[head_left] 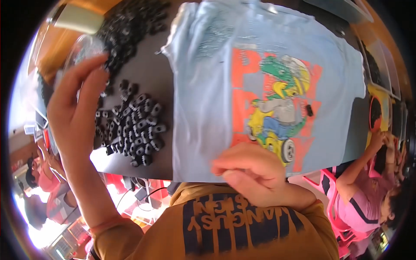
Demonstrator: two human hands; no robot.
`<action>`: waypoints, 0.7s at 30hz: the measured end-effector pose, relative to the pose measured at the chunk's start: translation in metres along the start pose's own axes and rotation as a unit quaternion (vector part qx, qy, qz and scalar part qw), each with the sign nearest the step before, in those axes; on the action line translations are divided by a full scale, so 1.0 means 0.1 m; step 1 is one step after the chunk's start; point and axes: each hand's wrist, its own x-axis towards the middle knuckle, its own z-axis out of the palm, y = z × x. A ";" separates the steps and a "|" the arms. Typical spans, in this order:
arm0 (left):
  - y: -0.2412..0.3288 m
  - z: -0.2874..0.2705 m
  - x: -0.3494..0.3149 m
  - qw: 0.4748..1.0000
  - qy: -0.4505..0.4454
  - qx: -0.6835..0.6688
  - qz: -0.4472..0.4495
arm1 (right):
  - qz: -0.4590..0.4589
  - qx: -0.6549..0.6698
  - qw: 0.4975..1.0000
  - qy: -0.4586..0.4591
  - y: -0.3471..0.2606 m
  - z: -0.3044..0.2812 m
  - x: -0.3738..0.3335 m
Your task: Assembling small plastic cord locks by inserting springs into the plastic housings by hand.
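Observation:
A light blue T-shirt lies spread over the dark table, printed with a green and yellow cartoon character on orange blocks. My left hand is raised over the table's left side, its thumb and forefinger drawn close together beside the black parts; what they pinch, if anything, I cannot make out. Below those fingertips lies a heap of small black plastic parts with pale faces. My right hand is closed above the shirt's near edge, thumb against curled forefinger, its contents hidden. One small black part rests on the print.
A larger pile of black parts spreads at the far left, next to a clear plastic bag and a pale box. Clear bins line the right side. A person in pink sits at right; another is at left.

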 end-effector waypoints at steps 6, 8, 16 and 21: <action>-0.73 -0.19 -0.67 0.982 0.117 0.056 -0.139 | 0.038 -0.118 0.992 0.031 -0.04 0.14 0.02; -0.88 -0.18 -0.74 0.992 0.094 0.061 -0.063 | 0.031 -0.161 0.986 0.016 -0.04 0.17 0.01; -1.02 -0.05 -0.39 0.985 0.041 0.162 0.046 | 0.025 -0.214 0.975 0.046 -0.03 0.25 -0.02; -1.02 -0.01 -0.40 0.981 0.007 0.170 0.088 | 0.017 -0.230 0.972 0.052 -0.05 0.24 -0.02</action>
